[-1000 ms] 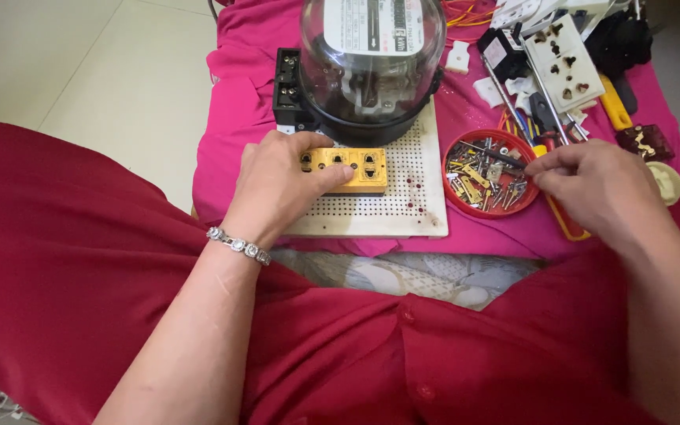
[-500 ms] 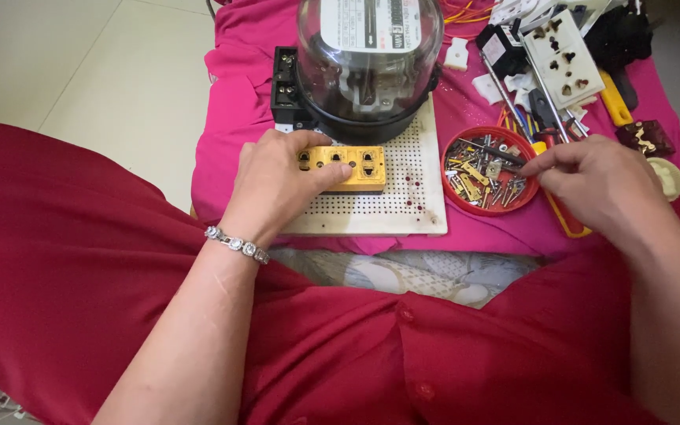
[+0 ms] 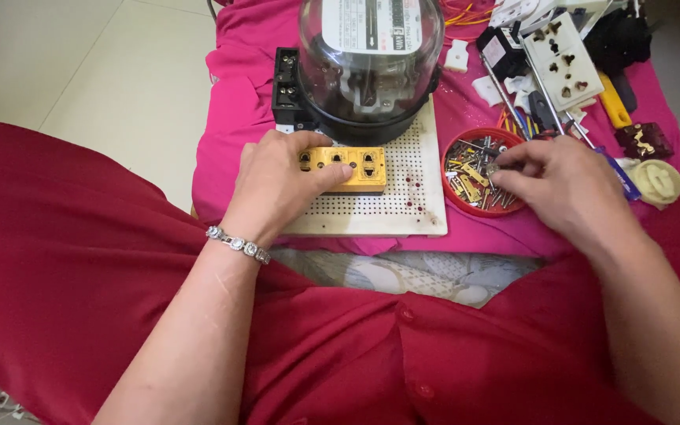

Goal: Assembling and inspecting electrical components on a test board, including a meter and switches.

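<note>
Nearest the camera a red garment (image 3: 120, 260) fills the lower part of the view, with both forearms reaching out over it. A bracelet (image 3: 238, 244) sits on the left wrist. The left hand (image 3: 277, 185) lies on a white perforated board (image 3: 403, 212) and grips the left end of a yellow socket strip (image 3: 352, 168), thumb along its near edge. To the right, the right hand (image 3: 564, 185) rests at the edge of a red dish (image 3: 452, 189) full of small metal parts; its fingertips (image 3: 505, 169) are pinched narrowly on a tiny metal piece (image 3: 492, 169). Behind the strip stands an electric meter (image 3: 370, 63) under a clear dome, on a pink cloth (image 3: 230, 118). Farther right lie a white socket plate (image 3: 564, 59) and a round cream fitting (image 3: 658, 181).
</note>
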